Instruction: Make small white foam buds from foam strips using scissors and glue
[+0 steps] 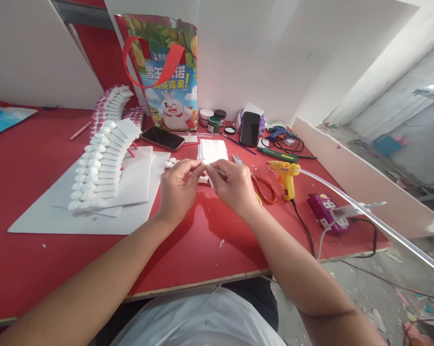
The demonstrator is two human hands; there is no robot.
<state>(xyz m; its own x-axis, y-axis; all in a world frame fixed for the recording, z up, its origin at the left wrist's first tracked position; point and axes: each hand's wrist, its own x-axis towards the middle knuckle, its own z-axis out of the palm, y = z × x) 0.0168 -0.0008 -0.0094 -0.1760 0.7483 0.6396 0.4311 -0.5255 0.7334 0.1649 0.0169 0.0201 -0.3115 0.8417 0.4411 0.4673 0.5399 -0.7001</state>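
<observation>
My left hand (179,186) and my right hand (231,185) meet over the middle of the red table, fingertips pinched together around a small white piece (205,163). Its exact shape is mostly hidden by the fingers. Just beyond them lies a stack of white sheets (213,150). Small white round pieces (171,163) sit to the left of my left hand. Farther left, a curved row of white pieces with rounded tips (106,166) rests on white boards (43,216). Scissors with red handles (264,190) lie beside my right hand.
A yellow glue gun (288,180) with a long clear stick and cable is at the right, near a purple box (325,211). Behind stand a colourful bag (173,81), paint jars (214,124) and a phone (250,129). Another phone (162,138) lies flat. The table's front edge (202,289) is near my body.
</observation>
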